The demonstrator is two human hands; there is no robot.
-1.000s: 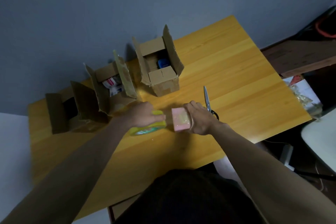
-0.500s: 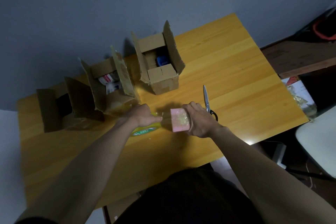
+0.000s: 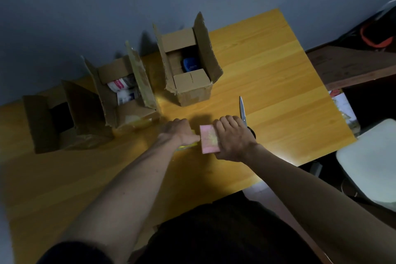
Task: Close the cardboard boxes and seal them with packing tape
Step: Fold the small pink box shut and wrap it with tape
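**Wooden counter and its load**

A yellow wood-grain counter (image 3: 267, 66) carries three open cardboard boxes (image 3: 188, 77) along its far edge, scissors (image 3: 243, 111) near the right, a small pink box (image 3: 209, 139), and a yellow tape roll (image 3: 188, 146).

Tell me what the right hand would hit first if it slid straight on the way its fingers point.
Probably the left hand: the right hand grips the pink block, its fingers pointing leftward across it. Depth is uncertain.
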